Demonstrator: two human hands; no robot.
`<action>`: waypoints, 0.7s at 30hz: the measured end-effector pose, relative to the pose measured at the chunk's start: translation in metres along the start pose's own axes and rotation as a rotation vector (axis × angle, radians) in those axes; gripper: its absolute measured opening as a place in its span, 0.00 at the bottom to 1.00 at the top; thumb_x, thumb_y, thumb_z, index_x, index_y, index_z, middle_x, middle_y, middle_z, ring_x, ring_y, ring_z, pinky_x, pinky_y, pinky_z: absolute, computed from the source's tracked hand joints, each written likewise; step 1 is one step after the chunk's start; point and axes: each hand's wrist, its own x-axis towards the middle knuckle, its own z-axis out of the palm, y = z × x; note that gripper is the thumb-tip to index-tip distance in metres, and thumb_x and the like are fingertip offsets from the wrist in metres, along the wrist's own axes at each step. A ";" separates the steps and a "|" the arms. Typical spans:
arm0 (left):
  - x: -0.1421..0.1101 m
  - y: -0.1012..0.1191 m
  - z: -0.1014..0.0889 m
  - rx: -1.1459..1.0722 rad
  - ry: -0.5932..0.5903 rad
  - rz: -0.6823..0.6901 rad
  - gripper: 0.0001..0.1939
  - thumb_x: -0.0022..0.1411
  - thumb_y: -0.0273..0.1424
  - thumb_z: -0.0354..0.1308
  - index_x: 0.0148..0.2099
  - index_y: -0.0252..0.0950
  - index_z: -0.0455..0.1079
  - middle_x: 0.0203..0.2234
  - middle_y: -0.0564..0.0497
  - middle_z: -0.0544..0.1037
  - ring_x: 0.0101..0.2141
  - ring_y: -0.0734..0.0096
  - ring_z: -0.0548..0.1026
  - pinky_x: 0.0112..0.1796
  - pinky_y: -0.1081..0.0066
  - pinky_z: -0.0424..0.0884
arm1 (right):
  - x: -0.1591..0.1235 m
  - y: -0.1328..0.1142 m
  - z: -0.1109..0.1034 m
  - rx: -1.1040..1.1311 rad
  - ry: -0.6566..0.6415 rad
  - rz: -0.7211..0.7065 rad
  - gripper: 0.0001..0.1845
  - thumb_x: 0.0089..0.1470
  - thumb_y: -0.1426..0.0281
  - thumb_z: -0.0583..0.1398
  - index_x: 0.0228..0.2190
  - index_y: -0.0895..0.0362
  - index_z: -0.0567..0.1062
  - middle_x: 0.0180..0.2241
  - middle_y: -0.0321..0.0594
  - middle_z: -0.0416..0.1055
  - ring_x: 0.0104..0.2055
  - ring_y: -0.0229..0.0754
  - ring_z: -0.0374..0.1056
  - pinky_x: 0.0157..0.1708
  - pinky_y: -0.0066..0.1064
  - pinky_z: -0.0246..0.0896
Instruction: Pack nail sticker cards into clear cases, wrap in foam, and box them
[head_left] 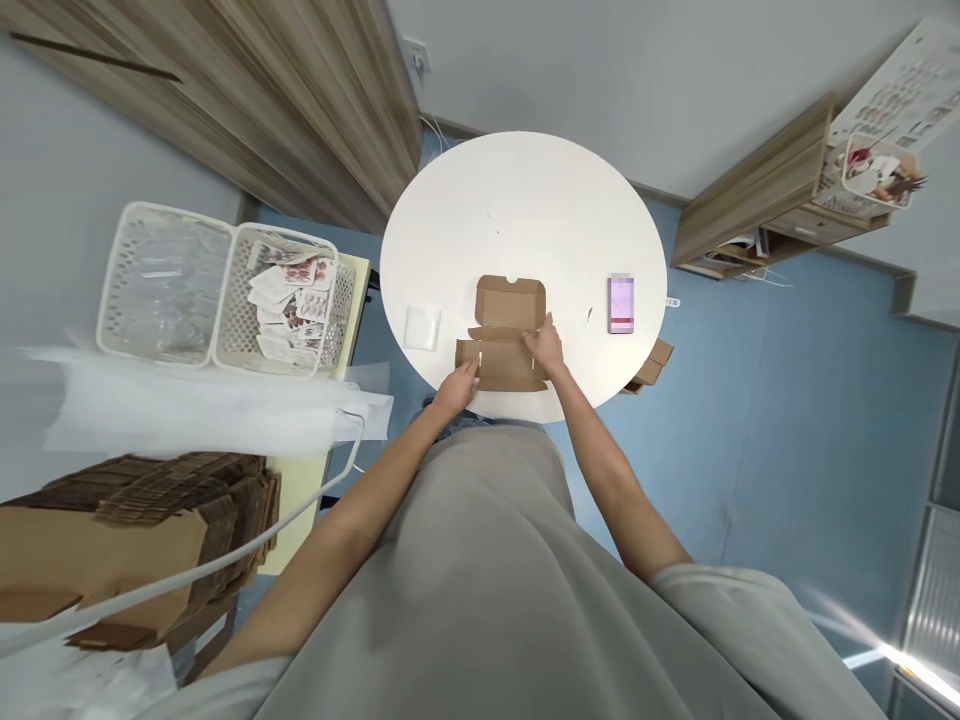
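A brown cardboard mailer box (511, 306), partly folded, lies opened out near the front edge of the round white table (540, 200). Its lid panel points away from me, and its base panel lies closest to my body. My left hand (456, 388) pinches the base at its left side flap. On the other side, my right hand (547, 348) grips the right edge of the base, close to the fold below the lid. Some of the fingers are hidden by the cardboard. A flat white square packet (422, 328) rests left of the box.
A phone (621, 303) lies at the table's right. Left of me, white baskets hold clear bags (169, 280) and printed packets (292, 300), with white wrap sheets (202, 410) and stacked flat cardboard (150, 540) nearer. A shelf (757, 190) stands far right.
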 end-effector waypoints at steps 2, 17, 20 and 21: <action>0.002 -0.001 -0.002 -0.063 0.031 -0.048 0.41 0.67 0.24 0.59 0.80 0.36 0.55 0.66 0.34 0.75 0.64 0.44 0.76 0.64 0.49 0.72 | 0.009 -0.005 0.006 0.003 -0.008 -0.023 0.51 0.64 0.64 0.62 0.78 0.63 0.44 0.62 0.61 0.70 0.61 0.63 0.70 0.61 0.55 0.70; 0.023 -0.009 -0.011 -0.119 0.023 -0.211 0.44 0.66 0.22 0.62 0.81 0.40 0.55 0.60 0.42 0.81 0.58 0.56 0.81 0.60 0.62 0.75 | -0.059 0.032 0.026 -0.229 -0.293 -0.231 0.82 0.49 0.58 0.79 0.79 0.46 0.27 0.77 0.66 0.41 0.69 0.69 0.66 0.58 0.53 0.75; 0.026 -0.002 -0.016 -0.020 0.008 -0.193 0.39 0.68 0.24 0.61 0.78 0.41 0.61 0.60 0.41 0.81 0.57 0.51 0.81 0.59 0.58 0.75 | -0.061 0.035 0.025 -0.266 -0.305 -0.281 0.87 0.45 0.60 0.81 0.79 0.45 0.25 0.79 0.67 0.33 0.73 0.71 0.60 0.59 0.53 0.74; 0.026 0.000 -0.017 -0.007 0.007 -0.191 0.38 0.68 0.25 0.61 0.77 0.41 0.62 0.59 0.42 0.81 0.57 0.50 0.81 0.59 0.58 0.75 | -0.060 0.035 0.025 -0.272 -0.306 -0.289 0.87 0.45 0.61 0.82 0.79 0.45 0.25 0.79 0.68 0.32 0.74 0.71 0.60 0.59 0.53 0.74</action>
